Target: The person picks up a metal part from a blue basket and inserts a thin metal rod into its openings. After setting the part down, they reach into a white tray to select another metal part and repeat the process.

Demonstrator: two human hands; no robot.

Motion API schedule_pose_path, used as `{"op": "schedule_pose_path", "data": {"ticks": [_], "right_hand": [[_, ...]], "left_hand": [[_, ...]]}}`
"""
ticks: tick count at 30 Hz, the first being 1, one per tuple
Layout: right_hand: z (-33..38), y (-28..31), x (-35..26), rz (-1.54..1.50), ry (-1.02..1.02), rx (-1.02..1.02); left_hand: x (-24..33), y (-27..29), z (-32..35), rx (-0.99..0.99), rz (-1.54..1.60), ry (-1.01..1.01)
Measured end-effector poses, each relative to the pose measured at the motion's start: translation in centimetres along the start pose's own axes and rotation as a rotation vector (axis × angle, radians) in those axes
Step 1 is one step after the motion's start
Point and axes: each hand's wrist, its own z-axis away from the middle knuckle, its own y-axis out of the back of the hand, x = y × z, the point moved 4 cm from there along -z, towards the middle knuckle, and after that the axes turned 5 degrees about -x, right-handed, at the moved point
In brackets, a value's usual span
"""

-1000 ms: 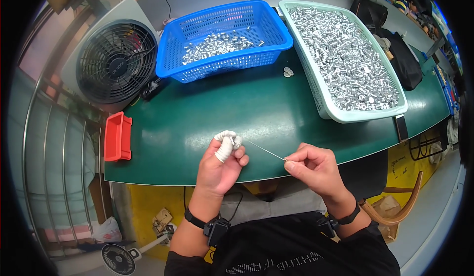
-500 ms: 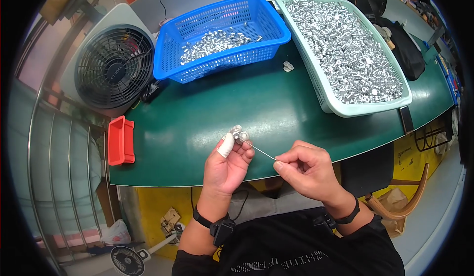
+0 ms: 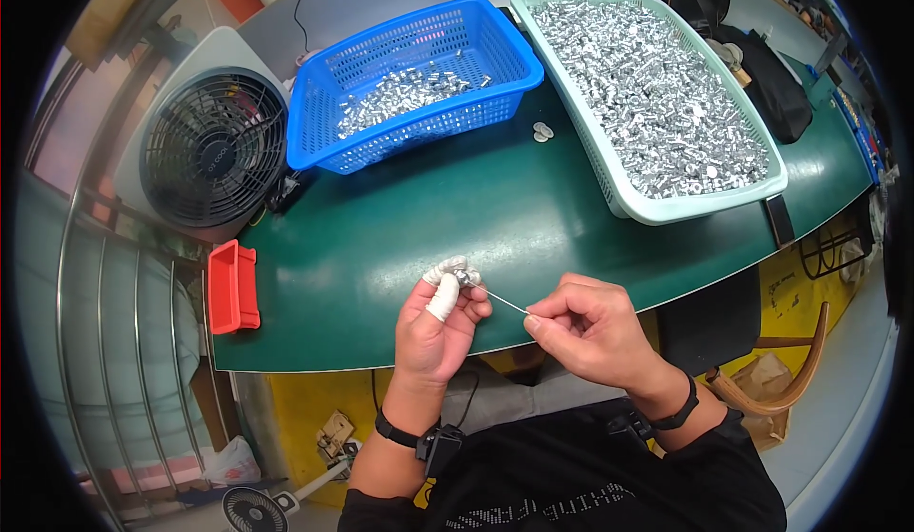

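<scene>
Above the near edge of the green table, my left hand point(image 3: 433, 337) is closed, palm up, with white covers on its thumb and fingertips. It pinches a small shiny metal part point(image 3: 463, 276), whose exact shape is partly hidden by the fingers. My right hand point(image 3: 598, 330) grips the end of a thin metal rod point(image 3: 503, 302) between thumb and forefinger. The rod slants up to the left, and its far tip meets the metal part at my left fingertips.
A blue basket point(image 3: 314, 163) with some small metal parts stands at the back. Right of it, a pale green basket point(image 3: 666, 214) is heaped with similar parts. Several metal discs point(image 3: 542, 132) lie between. A red bin point(image 3: 248, 289) and a box fan point(image 3: 214, 151) stand left.
My left fingers have curled further over the metal part, and their white covers show more. The right hand keeps the rod at nearly the same slant. The whole view has shifted slightly.
</scene>
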Motion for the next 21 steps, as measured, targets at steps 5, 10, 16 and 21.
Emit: {"op": "schedule_pose_path", "data": {"ticks": [5, 10, 16, 21], "right_hand": [[-0.2, 0.7, 0.6, -0.090, -0.097, -0.048], [0.4, 0.5, 2.4, -0.251, -0.257, -0.052], [0.3, 0.7, 3.8, -0.499, -0.277, -0.107], [0.1, 0.9, 3.9, -0.350, -0.230, -0.073]], "left_hand": [[0.2, -0.7, 0.1, 0.009, -0.331, -0.132], [0.9, -1.7, 0.5, 0.102, -0.690, -0.291], [0.4, -1.2, -0.1, 0.020, -0.139, -0.012], [1.3, -2.6, 0.4, 0.152, -0.892, -0.328]]}}
